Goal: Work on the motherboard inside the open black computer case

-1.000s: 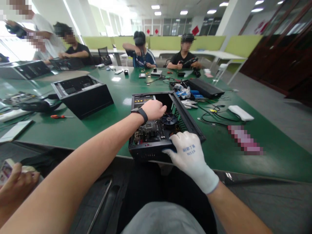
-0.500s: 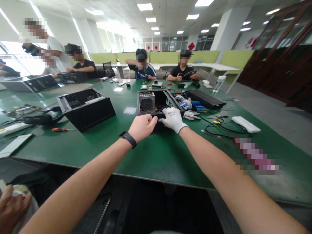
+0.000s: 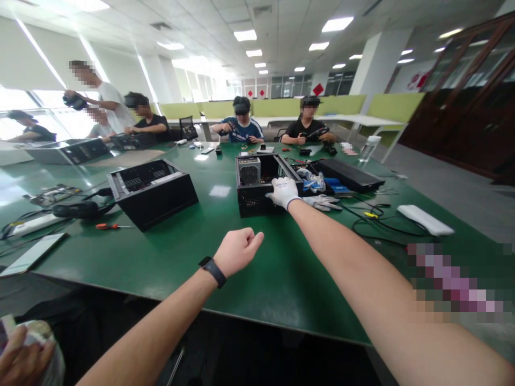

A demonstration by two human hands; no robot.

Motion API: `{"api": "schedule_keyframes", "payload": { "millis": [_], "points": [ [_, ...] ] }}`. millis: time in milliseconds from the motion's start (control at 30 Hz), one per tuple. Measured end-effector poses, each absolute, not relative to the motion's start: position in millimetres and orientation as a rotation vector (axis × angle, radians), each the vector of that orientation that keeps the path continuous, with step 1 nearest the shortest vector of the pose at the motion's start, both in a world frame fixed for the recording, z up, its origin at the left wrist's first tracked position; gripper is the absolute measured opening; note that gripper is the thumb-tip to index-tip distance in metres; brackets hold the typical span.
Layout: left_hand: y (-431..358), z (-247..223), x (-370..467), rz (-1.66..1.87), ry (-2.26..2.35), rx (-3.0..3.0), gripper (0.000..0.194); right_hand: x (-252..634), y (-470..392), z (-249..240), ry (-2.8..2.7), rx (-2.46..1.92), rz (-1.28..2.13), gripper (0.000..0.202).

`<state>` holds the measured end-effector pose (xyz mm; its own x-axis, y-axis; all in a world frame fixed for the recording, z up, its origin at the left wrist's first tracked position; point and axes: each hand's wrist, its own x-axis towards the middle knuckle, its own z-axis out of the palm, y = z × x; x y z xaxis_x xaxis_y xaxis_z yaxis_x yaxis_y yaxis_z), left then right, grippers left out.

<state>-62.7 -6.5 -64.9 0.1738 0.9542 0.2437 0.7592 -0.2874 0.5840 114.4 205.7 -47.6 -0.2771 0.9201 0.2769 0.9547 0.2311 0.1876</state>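
Seemingly, the open computer case [image 3: 257, 206] is being positioned, its rim pinched by the gloved right hand [image 3: 285, 193]; the left hand [image 3: 235, 251] is curled closed. A steady grip is needed.

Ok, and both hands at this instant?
Left hand: closed in a loose fist above the table, nothing visible in it.
Right hand: gloved, gripping the near edge of the open computer case.

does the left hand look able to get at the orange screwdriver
Probably yes: the left hand is away from the computer case, and nothing seems to stand between it and the screwdriver, though it would have to reach leftward.
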Motion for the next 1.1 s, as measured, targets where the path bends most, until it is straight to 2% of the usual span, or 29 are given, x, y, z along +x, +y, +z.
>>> {"api": "schedule_keyframes", "payload": {
  "millis": [200,367,533,633,733,767,1100],
  "points": [
    [-15,-60,-67,0.846,1.616,2.125,0.047,120,177,-50,-2.411,-1.766,-0.490,0.043],
    [-17,-35,-64,0.919,1.590,2.157,0.043,125,131,-54,-2.411,-1.741,-0.488,0.043],
    [-12,-2,-53,1.044,1.609,2.179,0.034,134,70,-57,-2.407,-1.703,-0.475,0.047],
    [-6,11,-46,0.984,1.665,2.208,0.024,142,29,-58,-2.416,-1.670,-0.460,0.045],
    [2,15,-37,0.824,1.710,2.226,0.004,151,-11,-59,-2.434,-1.624,-0.450,0.041],
    [3,15,-34,0.758,1.719,2.225,0.005,154,-24,-59,-2.440,-1.610,-0.445,0.040],
    [-4,-9,-2,-0.107,1.734,2.401,0.030,171,-128,-60,-2.452,-1.523,-0.332,0.033]
  ]
}}
